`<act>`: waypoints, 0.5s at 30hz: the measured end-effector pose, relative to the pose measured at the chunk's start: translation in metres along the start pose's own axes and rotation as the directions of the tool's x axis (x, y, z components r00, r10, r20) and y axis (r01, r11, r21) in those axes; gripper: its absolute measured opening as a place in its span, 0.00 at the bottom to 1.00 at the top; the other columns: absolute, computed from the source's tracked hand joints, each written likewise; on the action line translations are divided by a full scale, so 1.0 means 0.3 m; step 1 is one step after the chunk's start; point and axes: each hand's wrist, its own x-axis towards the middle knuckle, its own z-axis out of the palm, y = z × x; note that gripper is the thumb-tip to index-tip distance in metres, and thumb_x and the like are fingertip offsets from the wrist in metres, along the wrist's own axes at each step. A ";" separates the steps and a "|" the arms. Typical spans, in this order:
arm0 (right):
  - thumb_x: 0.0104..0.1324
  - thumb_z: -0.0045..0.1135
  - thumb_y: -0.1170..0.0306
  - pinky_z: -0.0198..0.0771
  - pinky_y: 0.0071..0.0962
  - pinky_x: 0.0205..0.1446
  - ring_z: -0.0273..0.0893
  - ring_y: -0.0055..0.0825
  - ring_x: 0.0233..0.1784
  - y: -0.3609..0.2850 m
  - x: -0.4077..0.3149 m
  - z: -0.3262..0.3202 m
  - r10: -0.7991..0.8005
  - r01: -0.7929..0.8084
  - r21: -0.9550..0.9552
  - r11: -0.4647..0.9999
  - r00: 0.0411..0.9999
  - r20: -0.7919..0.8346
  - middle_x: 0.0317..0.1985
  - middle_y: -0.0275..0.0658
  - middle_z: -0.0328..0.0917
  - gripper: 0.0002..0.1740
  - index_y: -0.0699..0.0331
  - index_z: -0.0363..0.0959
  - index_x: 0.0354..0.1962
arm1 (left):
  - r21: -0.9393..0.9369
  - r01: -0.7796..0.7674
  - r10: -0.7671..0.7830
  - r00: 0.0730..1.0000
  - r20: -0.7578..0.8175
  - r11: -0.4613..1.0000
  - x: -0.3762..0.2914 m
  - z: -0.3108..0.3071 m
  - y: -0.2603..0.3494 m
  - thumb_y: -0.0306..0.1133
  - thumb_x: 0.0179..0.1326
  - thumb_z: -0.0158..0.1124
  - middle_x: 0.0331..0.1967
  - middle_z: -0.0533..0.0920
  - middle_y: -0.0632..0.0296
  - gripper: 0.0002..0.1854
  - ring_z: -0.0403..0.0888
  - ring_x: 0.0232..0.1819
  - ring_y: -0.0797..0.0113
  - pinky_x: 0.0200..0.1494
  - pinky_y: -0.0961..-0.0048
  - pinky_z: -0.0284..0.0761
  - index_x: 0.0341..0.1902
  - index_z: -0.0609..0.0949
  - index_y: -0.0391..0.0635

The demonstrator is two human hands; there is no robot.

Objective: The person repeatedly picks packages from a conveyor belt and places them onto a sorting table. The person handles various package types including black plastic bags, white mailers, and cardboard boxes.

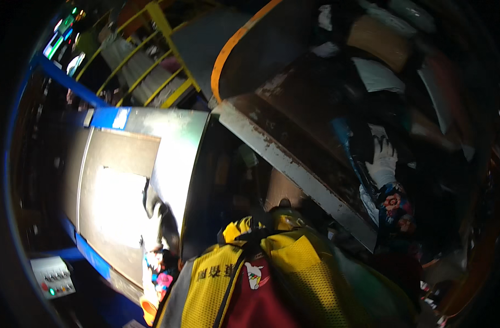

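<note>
My left hand (pixel 157 209), in a glove and a flowered sleeve, is at the right edge of a glaring white patch (pixel 121 201), perhaps a flat parcel, on the belt conveyor (pixel 129 141). Glare hides whether its fingers grip anything. My right hand (pixel 383 162), in a white glove with dark fingertips, lies with fingers slightly apart over a dark package (pixel 362 151). A pale label (pixel 377 131) shows beside its fingertips. Deep shadow hides the package's outline.
A rusty metal ledge (pixel 295 172) runs diagonally between conveyor and parcel heap. A brown carton (pixel 379 41) and a white packet (pixel 377 76) lie in the heap. Yellow railing (pixel 164 53) stands beyond; a control box (pixel 53 276) with buttons is at lower left.
</note>
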 end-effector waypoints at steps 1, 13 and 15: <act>0.56 0.67 0.47 0.38 0.50 0.80 0.45 0.44 0.79 0.019 0.033 0.022 0.011 -0.011 -0.025 1.000 1.000 0.001 0.76 0.46 0.48 0.54 0.51 0.48 0.74 | -0.016 -0.043 0.044 0.998 0.048 0.999 0.019 0.071 0.049 0.24 0.65 0.62 0.59 0.78 0.51 0.25 0.80 0.57 0.62 0.59 0.70 0.76 0.66 0.71 0.37; 0.56 0.71 0.61 0.66 0.42 0.67 0.75 0.42 0.59 -0.173 -0.160 -0.273 -0.171 0.148 0.416 0.897 0.985 0.019 0.54 0.46 0.78 0.42 0.54 0.64 0.68 | -0.470 0.710 0.065 0.517 0.853 0.524 -0.023 0.590 0.529 0.35 0.67 0.63 0.62 0.77 0.55 0.29 0.75 0.62 0.64 0.66 0.71 0.68 0.69 0.69 0.40; 0.53 0.73 0.61 0.64 0.45 0.67 0.75 0.41 0.59 -0.287 -0.304 -0.255 -0.503 0.567 0.372 0.735 0.824 -0.262 0.54 0.46 0.78 0.44 0.54 0.65 0.67 | -0.528 0.685 0.334 0.410 0.849 0.502 -0.053 0.693 0.502 0.34 0.72 0.56 0.60 0.78 0.56 0.24 0.76 0.60 0.64 0.61 0.71 0.73 0.69 0.69 0.41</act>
